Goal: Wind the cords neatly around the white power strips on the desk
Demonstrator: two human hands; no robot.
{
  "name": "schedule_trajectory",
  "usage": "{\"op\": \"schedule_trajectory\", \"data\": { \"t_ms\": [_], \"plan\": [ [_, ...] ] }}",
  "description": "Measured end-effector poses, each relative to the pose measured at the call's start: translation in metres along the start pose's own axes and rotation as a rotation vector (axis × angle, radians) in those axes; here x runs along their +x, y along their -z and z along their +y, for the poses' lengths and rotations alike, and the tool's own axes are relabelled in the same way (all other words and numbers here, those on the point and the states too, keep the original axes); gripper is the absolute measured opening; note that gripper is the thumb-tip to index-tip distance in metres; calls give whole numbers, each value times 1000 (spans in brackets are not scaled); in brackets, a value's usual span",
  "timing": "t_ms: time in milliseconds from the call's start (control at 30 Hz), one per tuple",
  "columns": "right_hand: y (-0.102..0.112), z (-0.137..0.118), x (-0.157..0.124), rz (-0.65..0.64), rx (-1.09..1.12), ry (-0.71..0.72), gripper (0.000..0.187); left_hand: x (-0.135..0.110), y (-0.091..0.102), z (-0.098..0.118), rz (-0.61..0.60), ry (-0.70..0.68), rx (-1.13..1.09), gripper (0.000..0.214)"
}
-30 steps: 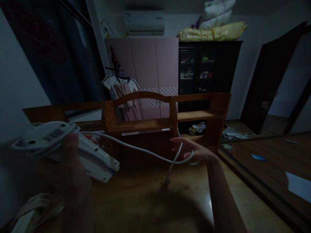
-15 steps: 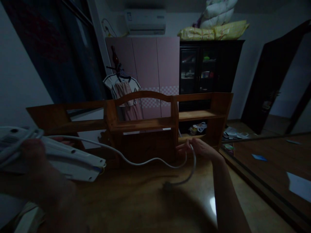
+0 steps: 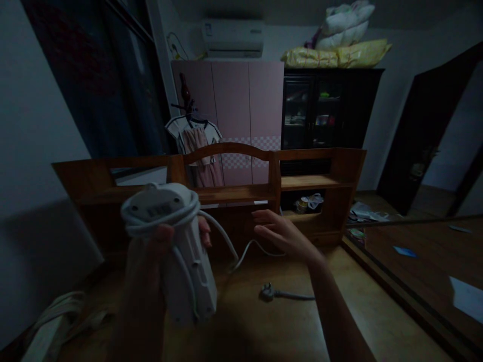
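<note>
My left hand [image 3: 156, 251] is wrapped round a long white plastic corded device [image 3: 188, 286], its thumb on the near face and fingertips showing at the right edge. Dark screw holes and a small label show on the device; its kind is not plain. Several turns of pale cord [image 3: 162, 221] circle its upper end. The loose cord runs right and passes behind my right hand [image 3: 283, 234], which hovers with fingers stretched and apart, seemingly holding nothing. Below that hand a grey plug [image 3: 267, 292] rests on the wooden tabletop [image 3: 249, 332], its cable passing behind my forearm.
A wooden shelf unit [image 3: 237, 193] spans the back of the tabletop. At the lower left lies a pale strap-like bundle [image 3: 60, 311]. Beyond the right edge are a blue card [image 3: 405, 251] and a white sheet [image 3: 468, 296] on a lower brown surface.
The white device has swung from lying leftward to standing more upright, nearer the middle. My right hand has let go of the cord, and the plug has dropped from hanging to the tabletop.
</note>
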State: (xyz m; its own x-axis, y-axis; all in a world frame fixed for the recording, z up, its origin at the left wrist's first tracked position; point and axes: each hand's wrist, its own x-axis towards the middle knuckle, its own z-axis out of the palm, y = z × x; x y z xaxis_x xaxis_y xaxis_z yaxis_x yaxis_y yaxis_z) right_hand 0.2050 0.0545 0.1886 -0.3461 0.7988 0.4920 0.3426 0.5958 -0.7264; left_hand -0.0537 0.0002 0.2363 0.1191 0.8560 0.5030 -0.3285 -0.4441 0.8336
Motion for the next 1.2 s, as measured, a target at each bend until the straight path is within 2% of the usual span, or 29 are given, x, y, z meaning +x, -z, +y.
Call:
{"op": "schedule_trajectory", "data": {
  "t_ms": [67, 133, 267, 333, 433, 667, 900, 1033, 1100, 1200],
  "plan": [
    [-16, -22, 5, -118, 232, 113, 42, 2, -15, -11, -120, 39, -23, 56],
    [-23, -35, 4, -222, 357, 134, 35, 4, -25, -21, -202, 105, -8, 57],
    [-14, -37, -4, -284, 497, -43, 45, 9, -30, -33, -190, 209, 134, 51],
    [-6, -35, -8, -283, 503, -106, 40, 12, -29, -35, -172, 252, 205, 48],
    [-2, -32, -10, -273, 390, -122, 31, 18, -30, -43, -129, 293, 266, 46],
    [-11, -20, -8, -28, -65, -93, 34, 29, -26, -80, -40, 281, 401, 50],
    [-6, -35, -12, 84, -366, -74, 52, 30, -32, -88, -78, 264, 351, 49],
    [-4, -33, -11, 145, -456, -64, 44, 32, -34, -95, -77, 238, 353, 61],
    [-4, -31, -11, 174, -483, -49, 42, 34, -34, -97, -121, 325, 286, 77],
    [-5, -31, -10, 173, -597, -29, 39, 36, -34, -95, -213, 561, 70, 93]
  ]
}}
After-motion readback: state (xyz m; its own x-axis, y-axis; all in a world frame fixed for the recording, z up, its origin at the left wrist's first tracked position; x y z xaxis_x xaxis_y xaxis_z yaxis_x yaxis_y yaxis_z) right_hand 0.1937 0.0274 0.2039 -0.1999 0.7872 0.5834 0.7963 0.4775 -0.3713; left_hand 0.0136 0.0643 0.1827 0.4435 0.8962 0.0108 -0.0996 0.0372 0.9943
